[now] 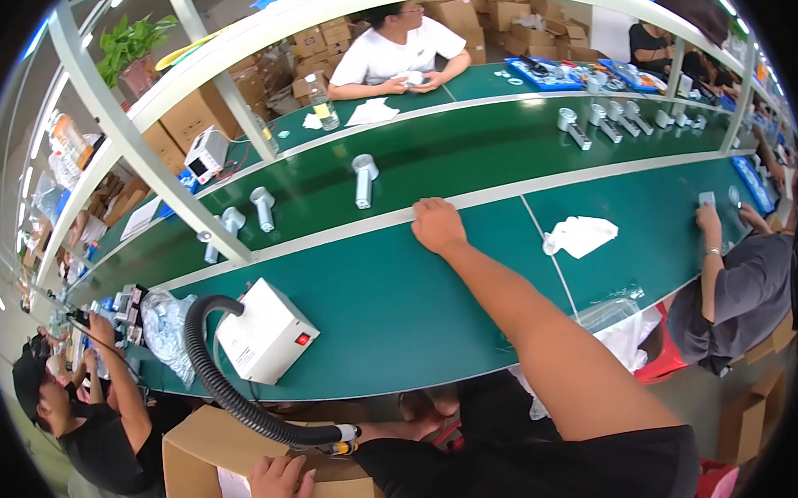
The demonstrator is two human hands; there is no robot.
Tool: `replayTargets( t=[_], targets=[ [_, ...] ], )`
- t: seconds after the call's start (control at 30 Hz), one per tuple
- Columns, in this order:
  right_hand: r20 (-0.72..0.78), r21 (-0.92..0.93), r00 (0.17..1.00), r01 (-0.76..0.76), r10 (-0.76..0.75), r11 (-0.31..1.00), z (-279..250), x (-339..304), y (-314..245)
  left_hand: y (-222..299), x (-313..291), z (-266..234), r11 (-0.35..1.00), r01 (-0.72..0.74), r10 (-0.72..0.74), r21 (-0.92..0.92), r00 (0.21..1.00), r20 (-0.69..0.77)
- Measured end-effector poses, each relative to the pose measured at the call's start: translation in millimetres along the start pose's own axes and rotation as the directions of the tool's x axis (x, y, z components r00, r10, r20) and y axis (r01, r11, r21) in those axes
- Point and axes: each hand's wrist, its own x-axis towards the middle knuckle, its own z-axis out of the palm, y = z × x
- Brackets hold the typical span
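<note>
My right arm reaches across the green bench. My right hand (438, 226) is closed in a fist against the pale metal rail (490, 200) along the conveyor; its palm side is hidden, so anything in it cannot be made out. At the lower edge, my left hand (280, 484) has its bent fingers over the edge of an open cardboard box (196, 454). Above that box hangs a black corrugated hose (223, 393), running from a white box-shaped machine (266, 337) with a red switch. Beyond my right hand, a white-grey handheld device (364, 181) lies on the belt.
More such devices (263, 209) lie along the green belt (474, 154). A crumpled white cloth (582, 236) is on the bench at right; a bag of clear plastic (168, 328) lies left of the machine. A white metal frame (145, 140) rises at left. Co-workers sit opposite and on both sides.
</note>
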Motion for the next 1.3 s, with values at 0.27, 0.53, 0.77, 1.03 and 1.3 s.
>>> replayTargets(
  t=[0.27, 0.53, 0.77, 1.03, 1.3],
  targets=[
    [0.037, 0.005, 0.999, -0.005, 0.005, 1.000, -1, 3, -11, -27, -14, 20, 0.999, 0.014, -0.013, 0.044, 1.000, -0.025],
    [-0.017, 0.019, 0.998, 0.056, -0.055, 0.998, 5, 4, -22, -21, -20, 12, 0.996, 0.045, -0.043, 0.083, 0.999, -0.026],
    [0.013, 0.039, 0.998, 0.060, -0.060, 0.997, -9, 3, -8, -34, -16, 16, 0.992, -0.032, 0.037, 0.118, 0.998, -0.046],
    [0.082, 0.060, 0.996, 0.032, -0.037, 0.998, 1, 2, -16, -38, -26, 17, 0.990, 0.011, -0.012, 0.139, 1.000, 0.009],
    [0.067, 0.050, 0.997, 0.040, -0.043, 0.998, -5, 3, -14, -37, -22, 17, 0.988, -0.012, 0.011, 0.155, 1.000, 0.009]
  ],
)
